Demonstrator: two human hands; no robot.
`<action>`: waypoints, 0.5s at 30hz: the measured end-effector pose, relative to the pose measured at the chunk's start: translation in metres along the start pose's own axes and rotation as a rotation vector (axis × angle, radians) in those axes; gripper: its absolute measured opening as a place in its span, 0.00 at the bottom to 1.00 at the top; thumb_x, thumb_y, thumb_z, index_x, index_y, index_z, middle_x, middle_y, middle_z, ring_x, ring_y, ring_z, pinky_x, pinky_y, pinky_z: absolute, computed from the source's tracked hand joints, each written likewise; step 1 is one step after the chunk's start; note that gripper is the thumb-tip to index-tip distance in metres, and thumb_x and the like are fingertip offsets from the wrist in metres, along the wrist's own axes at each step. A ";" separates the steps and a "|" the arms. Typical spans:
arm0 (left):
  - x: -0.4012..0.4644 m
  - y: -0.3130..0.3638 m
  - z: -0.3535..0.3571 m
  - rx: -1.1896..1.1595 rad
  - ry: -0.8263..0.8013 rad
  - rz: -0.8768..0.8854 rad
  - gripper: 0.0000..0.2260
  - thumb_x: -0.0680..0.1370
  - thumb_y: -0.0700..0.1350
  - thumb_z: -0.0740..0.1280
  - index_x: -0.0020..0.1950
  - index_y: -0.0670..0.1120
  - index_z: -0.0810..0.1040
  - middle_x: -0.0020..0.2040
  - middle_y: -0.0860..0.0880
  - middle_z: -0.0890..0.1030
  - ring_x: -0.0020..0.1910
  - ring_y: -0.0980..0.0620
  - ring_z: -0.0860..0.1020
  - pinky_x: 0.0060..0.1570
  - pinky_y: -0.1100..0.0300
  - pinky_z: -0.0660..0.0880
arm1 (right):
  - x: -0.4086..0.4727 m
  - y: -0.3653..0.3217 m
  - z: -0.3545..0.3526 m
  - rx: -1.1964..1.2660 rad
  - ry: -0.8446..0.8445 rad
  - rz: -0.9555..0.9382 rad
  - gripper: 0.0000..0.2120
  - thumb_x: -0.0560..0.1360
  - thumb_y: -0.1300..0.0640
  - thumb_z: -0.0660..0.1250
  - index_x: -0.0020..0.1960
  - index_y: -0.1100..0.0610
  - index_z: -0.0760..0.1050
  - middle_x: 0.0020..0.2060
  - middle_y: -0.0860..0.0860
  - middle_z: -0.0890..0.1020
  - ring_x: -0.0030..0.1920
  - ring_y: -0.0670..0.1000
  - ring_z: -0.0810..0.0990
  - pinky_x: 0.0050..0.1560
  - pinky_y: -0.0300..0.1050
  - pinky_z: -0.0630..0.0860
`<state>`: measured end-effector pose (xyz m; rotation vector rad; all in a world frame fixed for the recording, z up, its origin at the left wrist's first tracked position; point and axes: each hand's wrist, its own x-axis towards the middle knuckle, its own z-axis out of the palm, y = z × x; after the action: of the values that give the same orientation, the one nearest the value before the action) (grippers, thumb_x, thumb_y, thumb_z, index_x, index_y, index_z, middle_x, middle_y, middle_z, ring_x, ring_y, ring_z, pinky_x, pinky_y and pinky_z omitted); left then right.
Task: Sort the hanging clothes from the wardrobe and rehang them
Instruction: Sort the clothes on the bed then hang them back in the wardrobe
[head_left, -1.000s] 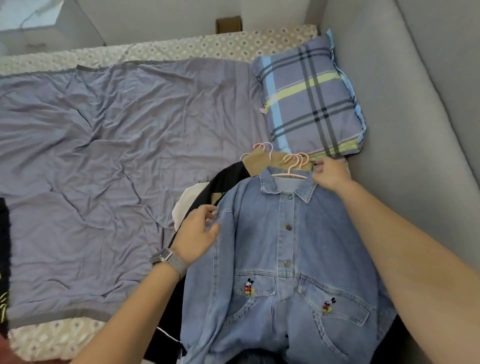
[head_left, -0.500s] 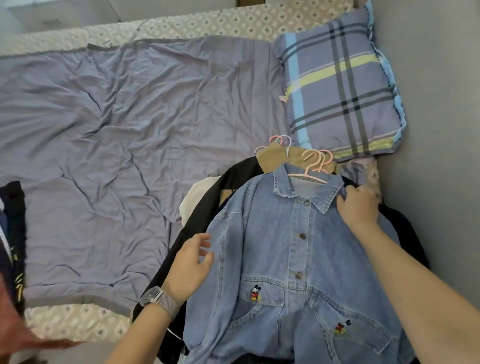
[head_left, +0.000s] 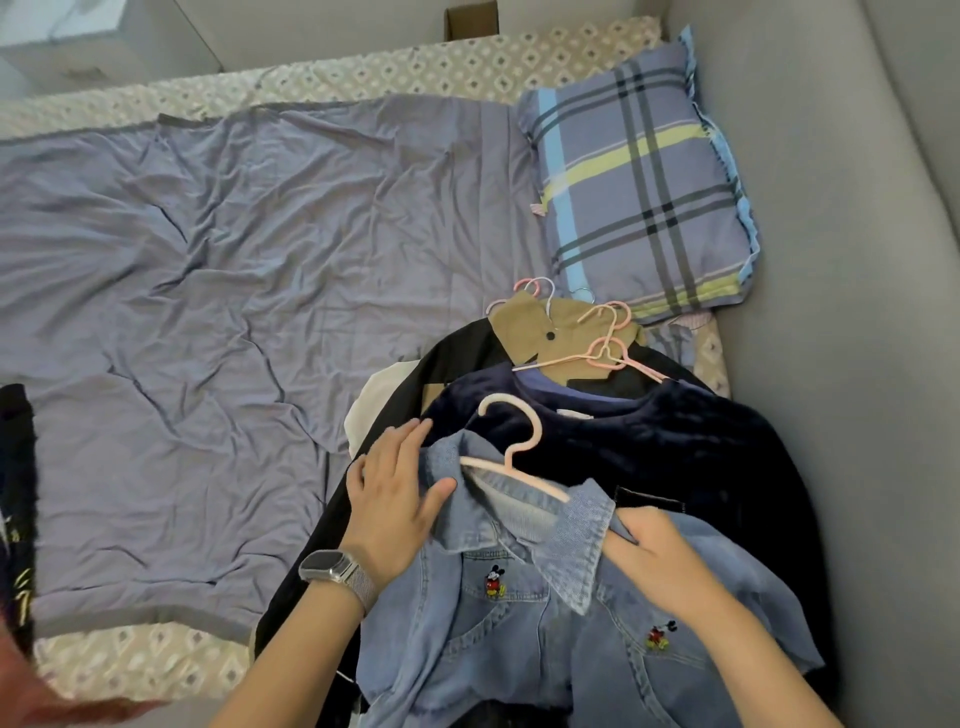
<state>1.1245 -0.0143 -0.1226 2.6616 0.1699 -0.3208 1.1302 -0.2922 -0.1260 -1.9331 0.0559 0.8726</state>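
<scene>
A blue denim shirt (head_left: 524, 618) with small cartoon-mouse patches lies on top of a clothes pile on the bed, bunched toward me, with a pink hanger (head_left: 511, 457) in its collar. My left hand (head_left: 397, 499), with a watch on the wrist, grips the shirt's left shoulder. My right hand (head_left: 657, 551) grips the right shoulder under the collar. Beneath lie a dark navy velvet top (head_left: 675, 441), a tan garment (head_left: 561, 332), a black garment (head_left: 441, 364) and a white one (head_left: 371, 410), with more pink hangers (head_left: 608, 348) at their necks.
A wrinkled lavender sheet (head_left: 234, 312) covers the bed to the left. A plaid pillow (head_left: 639, 182) lies at the head, against a grey padded wall (head_left: 857, 260) on the right. Dark clothing (head_left: 15, 493) sits at the left edge, and reddish fabric (head_left: 31, 696) at the bottom left.
The denim shirt has been pulled toward me off the pile, uncovering the navy velvet top. Both hands have closed on its shoulders, and its hanger came along.
</scene>
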 end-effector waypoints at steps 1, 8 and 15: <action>-0.001 0.002 -0.002 -0.002 -0.022 0.029 0.30 0.73 0.66 0.48 0.70 0.55 0.64 0.66 0.58 0.68 0.69 0.56 0.63 0.71 0.51 0.49 | -0.008 -0.003 -0.005 0.020 -0.029 -0.001 0.27 0.77 0.57 0.65 0.25 0.50 0.54 0.22 0.43 0.58 0.25 0.43 0.57 0.30 0.39 0.55; -0.028 0.008 -0.028 -0.186 0.025 0.133 0.19 0.73 0.66 0.55 0.44 0.52 0.72 0.35 0.55 0.76 0.36 0.57 0.75 0.38 0.58 0.71 | -0.036 -0.033 -0.029 -0.067 0.048 -0.135 0.25 0.75 0.60 0.67 0.29 0.54 0.54 0.24 0.46 0.58 0.28 0.45 0.57 0.33 0.42 0.56; -0.136 -0.024 -0.073 -0.187 0.341 -0.049 0.18 0.70 0.67 0.55 0.36 0.54 0.69 0.26 0.53 0.71 0.29 0.55 0.73 0.30 0.54 0.70 | -0.073 -0.096 0.029 -0.348 0.253 -0.394 0.19 0.72 0.56 0.66 0.28 0.45 0.60 0.26 0.47 0.66 0.28 0.45 0.59 0.33 0.43 0.59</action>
<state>1.0029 0.0310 -0.0351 2.5090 0.3535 0.1323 1.0974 -0.2418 -0.0174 -2.2654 -0.3368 0.3893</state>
